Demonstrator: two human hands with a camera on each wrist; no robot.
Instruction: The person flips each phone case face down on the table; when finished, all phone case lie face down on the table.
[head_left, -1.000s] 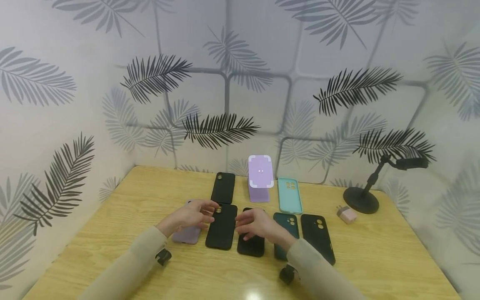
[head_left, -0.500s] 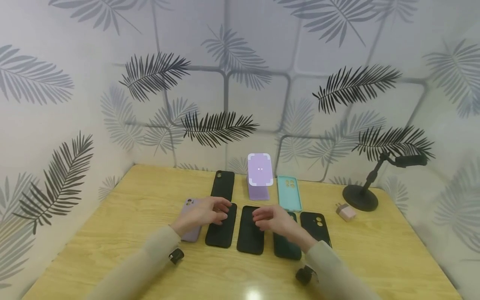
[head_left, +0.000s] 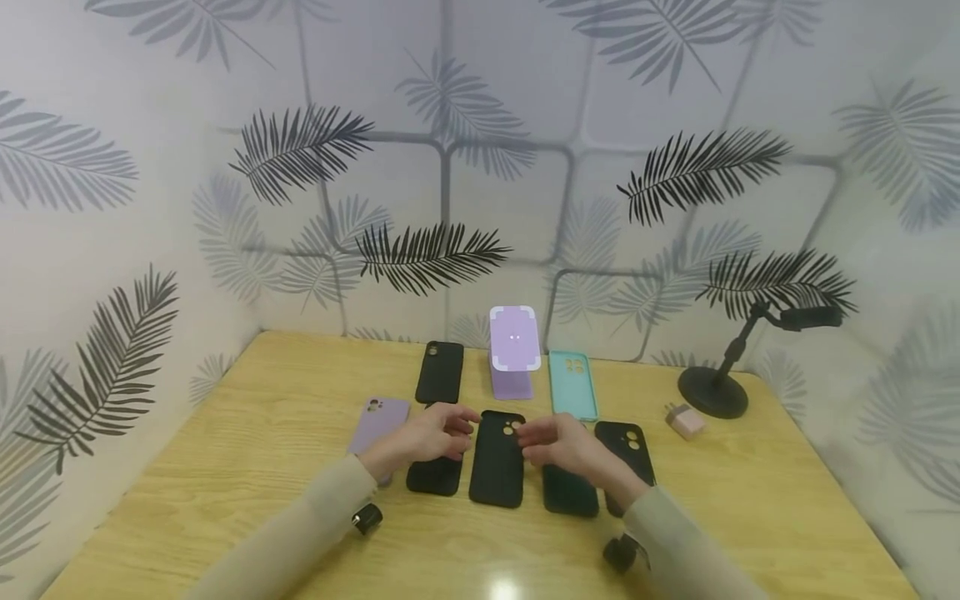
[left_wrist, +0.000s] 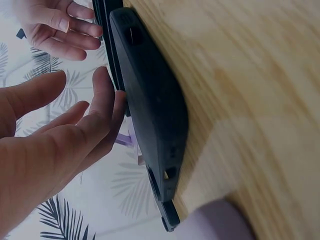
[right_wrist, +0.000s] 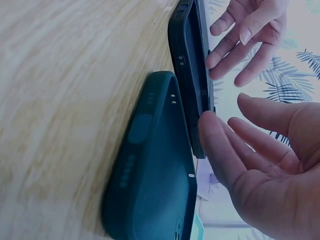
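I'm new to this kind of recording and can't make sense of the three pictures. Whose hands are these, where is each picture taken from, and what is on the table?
There is no machine: a person works with bare hands. The wide picture comes from a camera on their head; the two close-ups come from cameras strapped to each wrist. On the wooden table lie phone cases, a lilac stand, a small charger plug and a black phone holder. The left hand and right hand sit either side of the middle black case, fingers relaxed. The right thumb seems to touch its edge; nothing is gripped.
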